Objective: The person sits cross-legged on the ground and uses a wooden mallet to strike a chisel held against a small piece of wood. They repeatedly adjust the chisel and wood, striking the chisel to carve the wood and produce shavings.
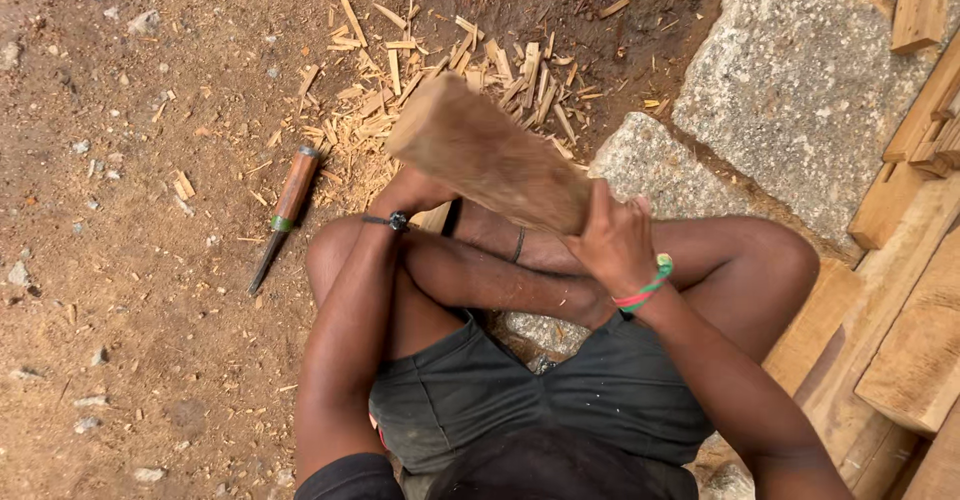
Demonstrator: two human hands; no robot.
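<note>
Wooden mallet (490, 155) raised in right hand (615, 245).

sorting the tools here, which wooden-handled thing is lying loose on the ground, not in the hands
The chisel, lying on the dirt left of the knee with its brown handle and dark blade. The other, a thick wooden mallet, is gripped by the right hand.

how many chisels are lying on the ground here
1. A wooden-handled chisel lies on the dirt left of the person's knee, beside the wood chips. Another could be hidden under the wooden mallet.
</note>
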